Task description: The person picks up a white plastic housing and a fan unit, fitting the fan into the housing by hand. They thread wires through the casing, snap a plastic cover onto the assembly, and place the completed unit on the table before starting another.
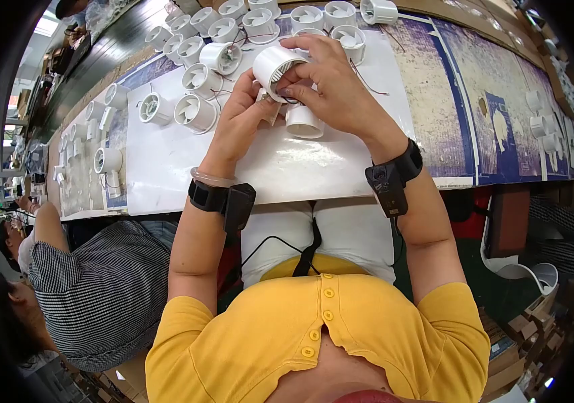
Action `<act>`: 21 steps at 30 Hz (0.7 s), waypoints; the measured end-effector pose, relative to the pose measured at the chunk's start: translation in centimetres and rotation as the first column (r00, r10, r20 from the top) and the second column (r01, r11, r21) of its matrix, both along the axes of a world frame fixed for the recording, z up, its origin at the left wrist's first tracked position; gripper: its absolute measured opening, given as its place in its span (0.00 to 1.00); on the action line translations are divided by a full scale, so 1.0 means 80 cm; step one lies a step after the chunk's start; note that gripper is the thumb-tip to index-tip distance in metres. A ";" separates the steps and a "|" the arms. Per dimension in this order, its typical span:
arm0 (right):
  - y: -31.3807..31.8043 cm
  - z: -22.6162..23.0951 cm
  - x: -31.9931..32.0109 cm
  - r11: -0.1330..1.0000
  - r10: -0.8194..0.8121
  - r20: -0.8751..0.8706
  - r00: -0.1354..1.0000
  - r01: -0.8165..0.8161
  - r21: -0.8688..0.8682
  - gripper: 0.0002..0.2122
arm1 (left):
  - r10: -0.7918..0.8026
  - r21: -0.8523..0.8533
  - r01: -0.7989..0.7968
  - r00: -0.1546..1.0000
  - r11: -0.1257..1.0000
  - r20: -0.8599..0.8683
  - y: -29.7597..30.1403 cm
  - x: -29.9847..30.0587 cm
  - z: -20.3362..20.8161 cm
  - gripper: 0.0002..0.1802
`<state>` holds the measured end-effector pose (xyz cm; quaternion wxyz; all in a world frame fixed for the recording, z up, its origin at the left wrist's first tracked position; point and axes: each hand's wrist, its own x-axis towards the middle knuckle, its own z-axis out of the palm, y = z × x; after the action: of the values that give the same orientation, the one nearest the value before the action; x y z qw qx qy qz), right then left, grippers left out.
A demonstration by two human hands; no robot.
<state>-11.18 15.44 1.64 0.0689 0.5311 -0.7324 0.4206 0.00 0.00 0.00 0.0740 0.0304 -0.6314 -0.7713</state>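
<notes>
Both hands are up over the white table sheet point(267, 176), closed around a white plastic cylindrical housing point(268, 64). Its open end is tilted toward me, and ribs show inside. My left hand point(241, 111) grips the lower left side. My right hand point(340, 84) reaches over the right rim, with fingertips at the opening and dark wire by them. By the left thumb is a small translucent piece, too unclear to name. Just below the hands, a white cylinder point(305, 125) stands on the sheet, partly hidden. A small fan housing with white blades point(195, 113) lies to the left.
Several similar fan housings point(223, 30) with thin wires crowd the far side of the table. More white cylinders point(107, 160) stand at the left and white parts point(539, 125) at the right. A co-worker in a checked shirt point(99, 295) sits close on my left.
</notes>
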 end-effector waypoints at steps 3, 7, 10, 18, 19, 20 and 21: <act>0.001 0.000 -0.001 1.000 0.007 0.007 1.000 -0.007 -0.004 0.07 | 0.012 0.025 -0.013 1.000 1.000 0.004 0.002 -0.002 -0.001 0.32; -0.002 0.000 -0.004 1.000 0.002 0.021 1.000 -0.001 -0.019 0.06 | 0.055 -0.007 -0.055 0.998 0.998 0.010 0.006 -0.005 0.002 0.31; -0.003 0.006 -0.005 1.000 0.004 0.023 1.000 -0.003 -0.027 0.05 | 0.049 -0.038 -0.049 0.999 0.998 0.007 0.003 -0.007 0.008 0.30; 0.003 0.017 0.004 0.996 0.087 -0.002 0.996 -0.087 -0.028 0.04 | 0.031 -0.056 -0.030 0.999 0.998 0.018 0.007 0.007 0.011 0.31; 0.006 0.018 0.007 0.994 0.103 -0.038 0.994 -0.104 -0.037 0.04 | 0.047 -0.068 -0.048 0.999 0.997 -0.017 0.008 0.005 0.008 0.31; 0.006 0.019 0.012 0.996 0.079 -0.036 0.996 -0.080 -0.041 0.05 | 0.051 -0.056 -0.051 0.999 0.997 0.009 0.009 0.007 0.004 0.31; 0.004 0.021 0.015 0.997 0.055 -0.033 0.998 -0.057 -0.044 0.05 | 0.055 -0.041 -0.054 0.998 0.998 0.036 0.006 0.006 0.002 0.32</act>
<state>-9.99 15.79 3.29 0.0805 0.5563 -0.7063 0.4304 0.50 0.51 0.19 0.0838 0.0605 -0.6470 -0.7554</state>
